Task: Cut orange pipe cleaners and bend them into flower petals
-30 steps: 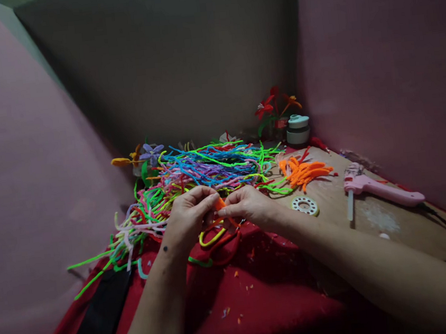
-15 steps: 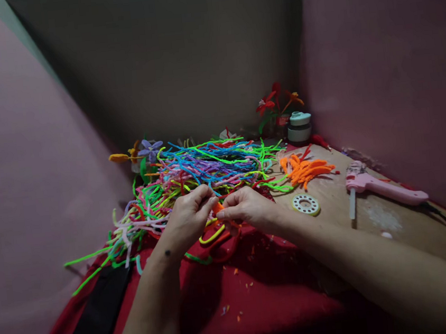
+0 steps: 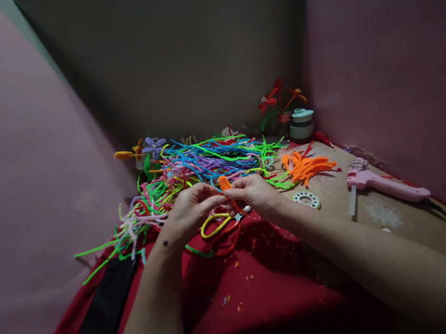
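Observation:
Between my two hands is a folded orange pipe cleaner, its rounded top standing up above my fingertips. My left hand pinches it low down from the left. From the right, my right hand grips it between thumb and fingers. Below the hands lie scissors with yellow and red handles, on the red cloth. Behind my hands spreads a large heap of colourful pipe cleaners. A bundle of orange pipe cleaners rests to the right.
On the brown board at right lie a pink glue gun with a cord and a white ring with holes. Pipe-cleaner flowers and a lidded jar stand behind. A black strip lies at left.
My fingers have shifted on the orange pipe cleaner, so its looped top now points upward. More of the scissors shows below my hands. The view has moved slightly.

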The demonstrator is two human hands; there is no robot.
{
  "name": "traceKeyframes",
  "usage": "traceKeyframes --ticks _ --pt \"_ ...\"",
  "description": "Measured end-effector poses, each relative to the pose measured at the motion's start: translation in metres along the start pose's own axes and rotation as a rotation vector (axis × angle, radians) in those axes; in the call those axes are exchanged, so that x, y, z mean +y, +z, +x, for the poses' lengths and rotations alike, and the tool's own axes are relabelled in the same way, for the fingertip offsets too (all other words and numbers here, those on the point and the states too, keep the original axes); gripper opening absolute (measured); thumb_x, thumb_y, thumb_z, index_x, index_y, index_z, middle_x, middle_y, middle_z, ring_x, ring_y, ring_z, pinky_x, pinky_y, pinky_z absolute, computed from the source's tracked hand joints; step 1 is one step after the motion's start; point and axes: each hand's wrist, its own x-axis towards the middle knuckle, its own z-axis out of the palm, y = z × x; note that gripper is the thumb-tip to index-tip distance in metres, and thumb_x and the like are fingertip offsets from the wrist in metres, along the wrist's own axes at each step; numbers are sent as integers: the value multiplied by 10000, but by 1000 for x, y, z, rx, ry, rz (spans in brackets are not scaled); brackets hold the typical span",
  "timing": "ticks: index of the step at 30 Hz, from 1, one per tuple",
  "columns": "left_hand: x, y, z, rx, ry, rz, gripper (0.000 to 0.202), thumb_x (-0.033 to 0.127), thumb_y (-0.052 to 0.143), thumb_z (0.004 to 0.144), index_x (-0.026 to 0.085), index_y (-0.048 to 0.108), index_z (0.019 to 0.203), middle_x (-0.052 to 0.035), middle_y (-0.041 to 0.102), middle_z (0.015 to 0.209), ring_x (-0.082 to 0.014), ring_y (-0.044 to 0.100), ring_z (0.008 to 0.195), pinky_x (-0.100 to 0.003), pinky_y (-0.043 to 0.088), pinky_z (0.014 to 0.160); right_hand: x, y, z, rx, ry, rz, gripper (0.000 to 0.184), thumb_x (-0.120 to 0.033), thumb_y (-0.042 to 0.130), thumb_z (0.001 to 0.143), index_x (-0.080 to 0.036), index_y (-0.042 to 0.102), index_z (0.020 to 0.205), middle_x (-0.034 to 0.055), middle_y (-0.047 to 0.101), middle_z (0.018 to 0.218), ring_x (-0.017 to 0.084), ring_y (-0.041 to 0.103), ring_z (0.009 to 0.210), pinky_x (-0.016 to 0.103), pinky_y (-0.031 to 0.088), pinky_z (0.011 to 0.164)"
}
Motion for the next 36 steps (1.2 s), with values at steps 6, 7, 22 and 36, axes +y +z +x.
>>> traceKeyframes --ticks 6,7,22,36 --pt "-3 11 -5 56 227 478 216 295 507 781 157 613 653 22 540 554 -87 450 530 -188 313 516 6 0 6 155 47 97 203 -239 644 736 -127 549 597 -1 608 504 85 558 386 184 454 416" --pt "-3 12 -5 80 248 546 216 279 498 783 161 600 632 29 517 529 -81 426 507 -190 295 506 5 1 6 175 63 94 203 -215 627 754 -126 539 594 -6 597 487 80 549 367 171 438 392" --pt "-10 -1 -2 -38 175 321 220 295 488 787 162 657 744 2 614 671 -119 534 627 -195 391 586 -6 11 -1 165 93 -1 202 -97 536 789 -139 530 592 -31 568 452 68 530 378 174 449 424" --pt "-8 -9 0 16 -34 -358 187 277 708 651 148 674 782 6 621 660 -76 510 508 -197 403 502 -2 7 -7 -191 -22 -218 296 -344 657 676 -136 515 521 -28 526 460 73 490 405 206 370 454"
